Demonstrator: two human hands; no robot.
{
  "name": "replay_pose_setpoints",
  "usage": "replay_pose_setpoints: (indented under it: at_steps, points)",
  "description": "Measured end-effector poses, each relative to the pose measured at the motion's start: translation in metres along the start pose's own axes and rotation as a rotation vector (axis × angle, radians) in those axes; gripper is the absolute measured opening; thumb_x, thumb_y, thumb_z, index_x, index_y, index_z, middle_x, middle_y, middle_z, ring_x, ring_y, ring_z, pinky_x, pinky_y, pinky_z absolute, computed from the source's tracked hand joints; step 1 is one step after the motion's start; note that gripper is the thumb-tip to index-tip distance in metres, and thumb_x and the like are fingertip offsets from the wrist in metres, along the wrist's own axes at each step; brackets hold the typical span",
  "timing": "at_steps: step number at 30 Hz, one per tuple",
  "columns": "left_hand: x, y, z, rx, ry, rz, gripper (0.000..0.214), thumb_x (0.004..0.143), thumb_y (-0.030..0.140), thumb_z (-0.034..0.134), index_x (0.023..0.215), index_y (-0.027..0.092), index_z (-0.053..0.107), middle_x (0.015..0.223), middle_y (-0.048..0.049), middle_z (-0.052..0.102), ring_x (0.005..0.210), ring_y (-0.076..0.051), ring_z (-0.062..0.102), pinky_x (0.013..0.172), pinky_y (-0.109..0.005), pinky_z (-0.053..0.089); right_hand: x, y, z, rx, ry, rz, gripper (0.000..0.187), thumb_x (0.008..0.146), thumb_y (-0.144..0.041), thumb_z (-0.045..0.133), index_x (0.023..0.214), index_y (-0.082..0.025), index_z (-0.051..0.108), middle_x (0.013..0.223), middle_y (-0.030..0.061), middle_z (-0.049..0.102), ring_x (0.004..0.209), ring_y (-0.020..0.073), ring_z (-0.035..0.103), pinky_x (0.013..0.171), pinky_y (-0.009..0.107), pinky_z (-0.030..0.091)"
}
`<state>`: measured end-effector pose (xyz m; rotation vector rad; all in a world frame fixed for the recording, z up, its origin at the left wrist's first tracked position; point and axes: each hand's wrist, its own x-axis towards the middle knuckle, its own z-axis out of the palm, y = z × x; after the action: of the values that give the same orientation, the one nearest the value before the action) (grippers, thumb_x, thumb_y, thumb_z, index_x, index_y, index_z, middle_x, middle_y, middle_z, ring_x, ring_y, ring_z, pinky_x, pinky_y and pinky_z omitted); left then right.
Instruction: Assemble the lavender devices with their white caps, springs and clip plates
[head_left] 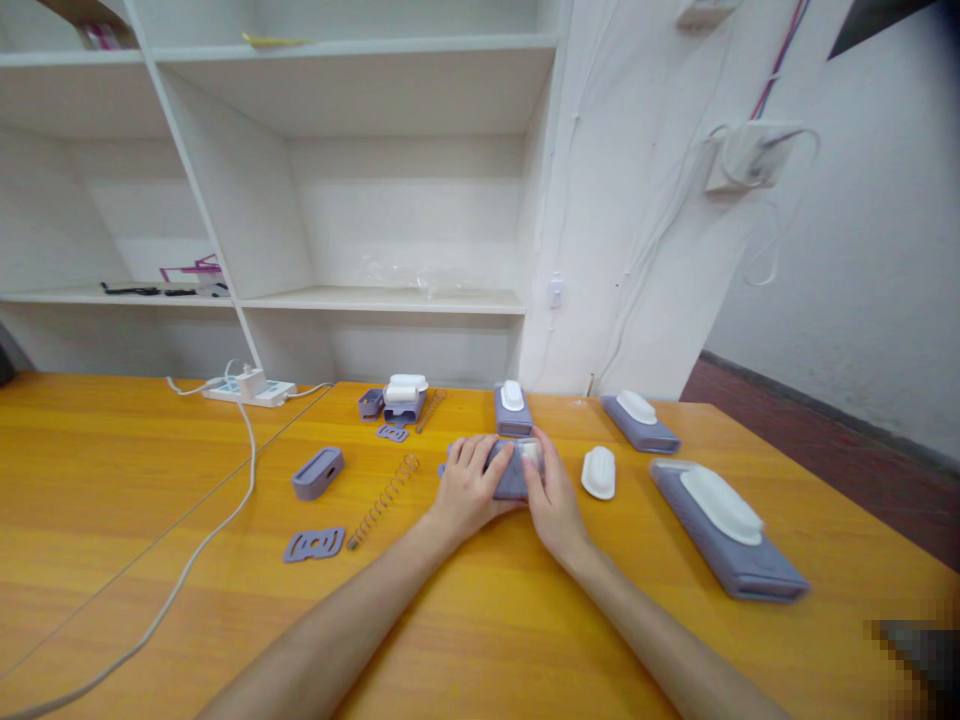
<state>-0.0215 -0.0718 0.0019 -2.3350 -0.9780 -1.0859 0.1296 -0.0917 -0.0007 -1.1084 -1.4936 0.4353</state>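
Note:
Between my two hands is a grey-purple plastic housing point(511, 480), held just above or on the table. My left hand point(465, 480) wraps over its left side, with the fingers curled on top. At its right end my right hand point(553, 497) grips with thumb and fingers, close to a clear or whitish part. Part of the housing is hidden by the fingers. Left of my hands lie a long coil spring point(384, 502), a flat slotted grey-purple plate point(314, 544) and a hollow grey-purple cap point(318, 473). A white oval piece point(598, 473) rests to the right of my right hand.
Grey-purple units with white oval tops stand at the back point(513, 410), back right point(641, 422) and right point(727, 535). Further parts and another spring point(430, 410) lie at the back. A power strip point(250, 388) trails a white cable point(217, 530) across the wooden table point(187, 630).

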Motion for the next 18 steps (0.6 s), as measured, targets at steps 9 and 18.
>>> replay_pose_setpoints:
  at_steps: [9, 18]
  points:
    - [-0.001, 0.0005, -0.0038, 0.026, -0.051, 0.016, 0.059, 0.076, 0.05, 0.054, 0.125, 0.02, 0.045, 0.121, -0.0141, 0.05, 0.11, -0.03, 0.045, 0.094, -0.047, 0.033, -0.0081, 0.0047, 0.005, 0.028, -0.09, 0.043, 0.064, 0.084, -0.033, 0.048, 0.139, -0.02, 0.017, 0.139, 0.0102, 0.032, 0.127, 0.0215, 0.034, 0.105, 0.042, 0.027]
    - [0.0008, -0.0001, 0.0001, -0.003, -0.066, 0.02, 0.056, 0.077, 0.048, 0.053, 0.124, 0.017, 0.046, 0.12, -0.0147, 0.05, 0.11, -0.03, 0.045, 0.095, -0.048, 0.034, -0.0068, 0.0056, 0.005, 0.124, -0.108, 0.056, 0.074, 0.077, -0.027, 0.057, 0.14, -0.02, 0.019, 0.136, 0.0096, 0.038, 0.124, 0.0225, 0.038, 0.104, 0.043, 0.029]
